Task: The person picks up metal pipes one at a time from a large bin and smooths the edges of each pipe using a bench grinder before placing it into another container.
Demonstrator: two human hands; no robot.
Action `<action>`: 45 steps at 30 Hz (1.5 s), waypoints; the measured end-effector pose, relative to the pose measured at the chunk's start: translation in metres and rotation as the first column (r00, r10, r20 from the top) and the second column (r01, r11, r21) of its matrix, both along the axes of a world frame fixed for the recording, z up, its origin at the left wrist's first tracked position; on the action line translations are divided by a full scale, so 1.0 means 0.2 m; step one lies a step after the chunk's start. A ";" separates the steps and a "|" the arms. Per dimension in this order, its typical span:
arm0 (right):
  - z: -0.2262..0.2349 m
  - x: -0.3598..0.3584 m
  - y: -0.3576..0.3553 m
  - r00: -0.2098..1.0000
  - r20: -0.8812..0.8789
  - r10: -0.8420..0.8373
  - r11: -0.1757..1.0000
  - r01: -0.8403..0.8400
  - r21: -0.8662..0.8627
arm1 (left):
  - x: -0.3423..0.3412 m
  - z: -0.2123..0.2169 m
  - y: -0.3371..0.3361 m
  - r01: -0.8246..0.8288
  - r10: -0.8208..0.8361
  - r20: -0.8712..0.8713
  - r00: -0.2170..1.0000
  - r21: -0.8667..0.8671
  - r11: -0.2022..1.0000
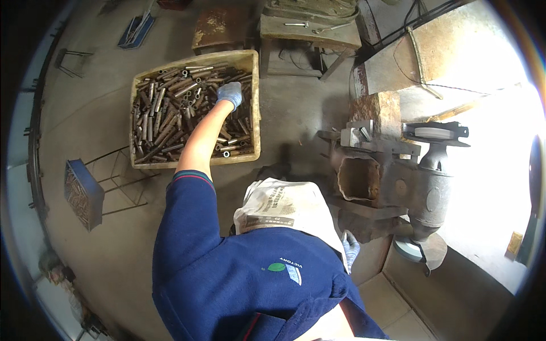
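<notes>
Rusty short steel tubes filled the yellow crate at far left. Left hand, gloved, reached among them, fingers curled; actual grip could not be confirmed. Right hand rested half-curled near the bench grinder, apparently empty. Work appeared barely begun.

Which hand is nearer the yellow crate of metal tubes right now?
Left. The left hand is inside the yellow crate, on the metal tubes. The right hand is well away, down beside the grinder machine.
</notes>
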State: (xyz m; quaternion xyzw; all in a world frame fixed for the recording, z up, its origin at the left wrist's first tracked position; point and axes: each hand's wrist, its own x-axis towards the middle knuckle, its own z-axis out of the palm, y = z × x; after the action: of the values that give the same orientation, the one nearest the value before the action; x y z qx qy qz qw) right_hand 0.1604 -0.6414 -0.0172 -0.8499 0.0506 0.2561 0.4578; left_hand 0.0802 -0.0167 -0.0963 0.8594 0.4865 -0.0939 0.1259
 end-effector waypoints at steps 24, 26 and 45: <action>0.12 -0.02 -0.04 1.000 0.009 0.006 1.000 -0.006 -0.023 | -0.15 0.29 -0.11 0.036 0.567 0.731 0.379 -0.624 0.781; 0.24 0.04 0.06 0.991 0.079 0.106 0.994 -0.108 0.025 | -0.09 0.40 -0.26 0.292 0.567 0.786 0.247 -0.618 0.730; 0.78 0.26 0.33 0.769 0.639 0.017 0.878 -0.317 0.359 | 0.80 0.95 -1.82 0.464 -0.104 0.603 0.791 -0.701 -0.541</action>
State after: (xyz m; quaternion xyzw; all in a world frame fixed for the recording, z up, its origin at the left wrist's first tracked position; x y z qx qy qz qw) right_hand 0.2133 -0.5762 0.1396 -0.7585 -0.2403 0.0088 0.6057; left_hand 0.2412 -0.3812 0.0940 0.4554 -0.1259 -0.3887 0.7910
